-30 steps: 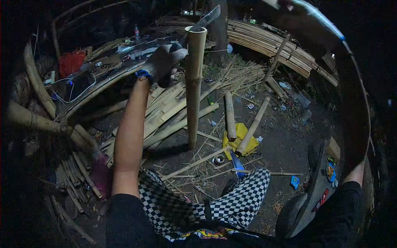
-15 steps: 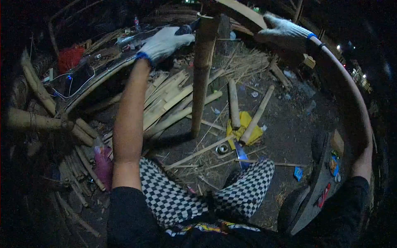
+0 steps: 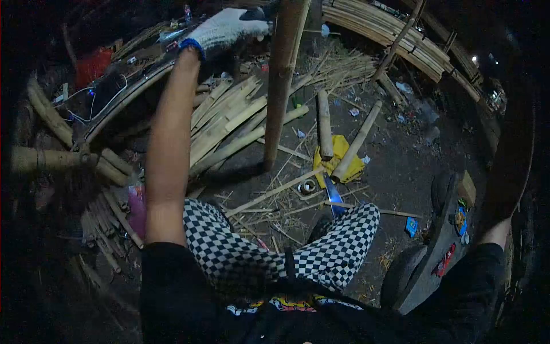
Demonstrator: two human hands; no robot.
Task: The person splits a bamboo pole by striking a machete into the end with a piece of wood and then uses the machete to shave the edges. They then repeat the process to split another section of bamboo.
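Note:
An upright bamboo pole stands on the dirt floor in front of my checkered trouser legs; its top runs out of the picture. My left hand, in a white glove with a blue cuff, is raised at the pole's upper left and closed around a dark handle next to the pole. The blade is hidden beyond the top edge. My right forearm rises along the right edge, and its hand is out of view.
Split bamboo slats lie left of the pole's foot. Two short bamboo pieces rest on a yellow cloth, beside a tape roll. A skateboard lies at the right. Thick poles and stacked strips ring the floor.
The view has tilted down, so the pole's top and my gloved right hand with its stick have left the picture. My left hand stays up at the pole.

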